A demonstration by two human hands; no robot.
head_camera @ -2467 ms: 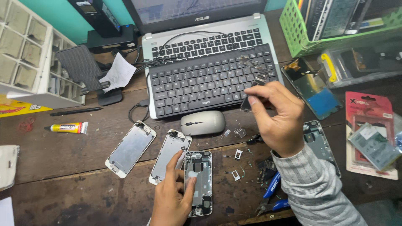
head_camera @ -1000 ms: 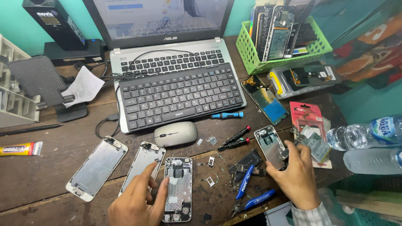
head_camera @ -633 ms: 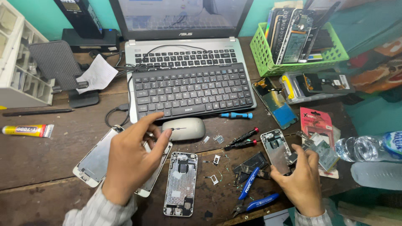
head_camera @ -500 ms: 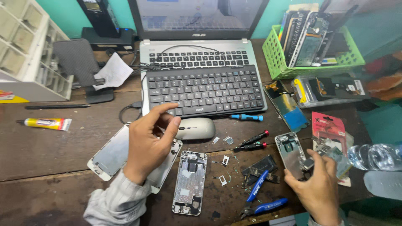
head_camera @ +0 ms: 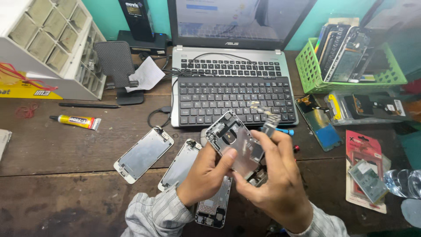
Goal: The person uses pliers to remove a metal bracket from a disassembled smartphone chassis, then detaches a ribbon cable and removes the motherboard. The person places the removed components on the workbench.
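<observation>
Since 0.5 s earlier, both hands had converged above the wooden desk (head_camera: 66,149). The left hand (head_camera: 206,173), previously by the mouse, now pinched the lower edge of the phone housing (head_camera: 232,142), raised and tilted in front of the black keyboard (head_camera: 232,98). The right hand (head_camera: 276,184), which had carried that housing in from the right, now pinched a small flex part (head_camera: 268,123) at its upper corner. 2 screen panels (head_camera: 144,153) and a second opened phone (head_camera: 215,202) lay beneath on the desk. Judged: work shifted to in-hand disassembly.

keyboard (head_camera: 234,100) on laptop (head_camera: 228,66), basket (head_camera: 346,61) right
</observation>
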